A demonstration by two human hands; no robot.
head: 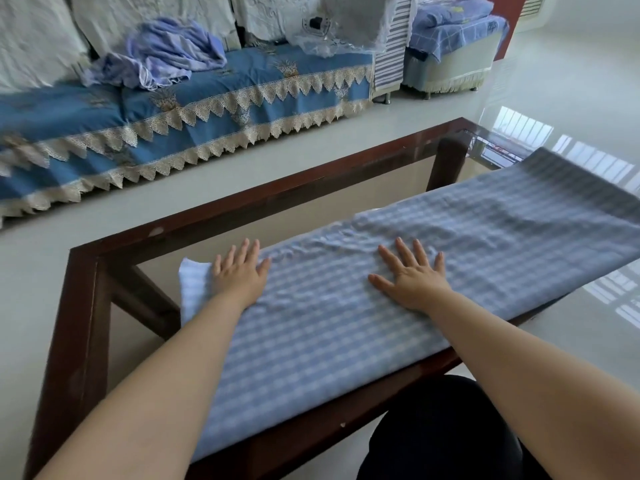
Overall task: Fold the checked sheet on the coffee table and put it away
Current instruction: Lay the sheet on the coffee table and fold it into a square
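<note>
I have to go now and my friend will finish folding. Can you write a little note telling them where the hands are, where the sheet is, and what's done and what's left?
Left hand: open, flat on the blue-and-white checked sheet, near its left end.
Right hand: open, flat on the sheet's middle.
The sheet lies as a long folded strip along the dark wooden glass-topped coffee table; its right end hangs past the table's edge. Small wrinkles show just beyond the fingers.
Done: folded lengthwise into a strip, being pressed flat.
Left: probably fold it end to end into a smaller bundle, then put it away.
</note>
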